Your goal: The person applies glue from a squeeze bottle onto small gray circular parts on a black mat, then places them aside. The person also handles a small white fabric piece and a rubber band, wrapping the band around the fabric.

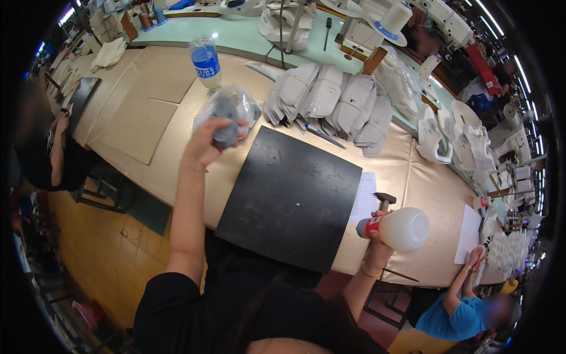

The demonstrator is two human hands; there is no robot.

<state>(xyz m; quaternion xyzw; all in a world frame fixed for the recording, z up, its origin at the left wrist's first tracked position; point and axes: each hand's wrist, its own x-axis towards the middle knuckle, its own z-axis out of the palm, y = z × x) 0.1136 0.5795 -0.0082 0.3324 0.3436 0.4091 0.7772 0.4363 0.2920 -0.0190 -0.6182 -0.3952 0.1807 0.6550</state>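
Observation:
My left hand (205, 144) is closed around a bunch of small dark grey pieces (225, 115), slightly blurred. It is beside a clear plastic bag (243, 99) on the table; more grey shows at the bag's right side. On the right, my right hand (379, 243) grips a whitish translucent bottle (408, 228) with a red label. The bottle is tilted, its base toward the right and its grey-blue end toward the left. Between my hands lies a black rectangular board (292, 194). Just behind the bottle is a hammer (385, 199), its handle partly hidden.
Bundled grey shoe pieces (323, 91) lie beyond the board, with a blue pen (323, 134) before them. A drink bottle (206, 66) stands behind the bag. A printed sheet (364, 192) sits beside the board. White shoes (433, 134) line the right. Co-workers sit at both sides.

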